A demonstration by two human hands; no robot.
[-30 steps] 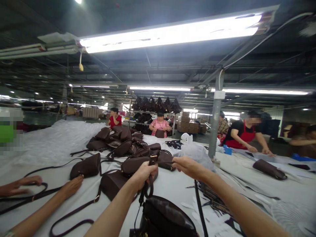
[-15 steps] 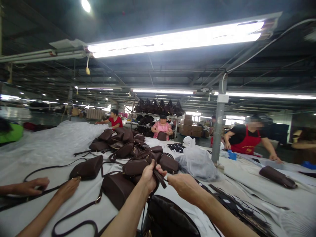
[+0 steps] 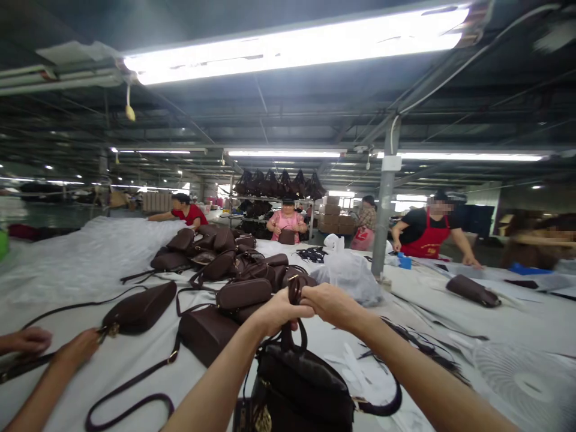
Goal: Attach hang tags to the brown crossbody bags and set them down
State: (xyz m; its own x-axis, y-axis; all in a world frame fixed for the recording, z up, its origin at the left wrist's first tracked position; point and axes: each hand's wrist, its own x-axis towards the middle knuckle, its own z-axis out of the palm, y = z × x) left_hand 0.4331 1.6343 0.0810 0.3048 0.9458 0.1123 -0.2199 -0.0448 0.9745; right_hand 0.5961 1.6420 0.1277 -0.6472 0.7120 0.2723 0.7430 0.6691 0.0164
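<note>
My left hand (image 3: 278,313) and my right hand (image 3: 332,305) meet in front of me, both closed on a dark brown strap (image 3: 294,289), whose upper part is bunched above the fingers. Just below them a dark handbag (image 3: 306,381) stands upright, its handle loop (image 3: 297,337) rising close under my hands. A gold round charm (image 3: 261,419) hangs at its front. Whether the strap joins this bag is hidden by my fingers. Beyond my left forearm lie a brown bag (image 3: 207,333) and a long strap (image 3: 128,396) with a buckle.
A pile of brown bags (image 3: 216,246) covers the table's middle. A co-worker's hands (image 3: 74,354) hold a strap beside another brown bag (image 3: 140,307) at left. Clear plastic bags (image 3: 348,276), a grey post (image 3: 384,210) and a white fan (image 3: 524,381) are to the right.
My hands have come together on the strap. The handbag below now shows its handle and front. The co-worker's hands and the bag at left have shifted left in view.
</note>
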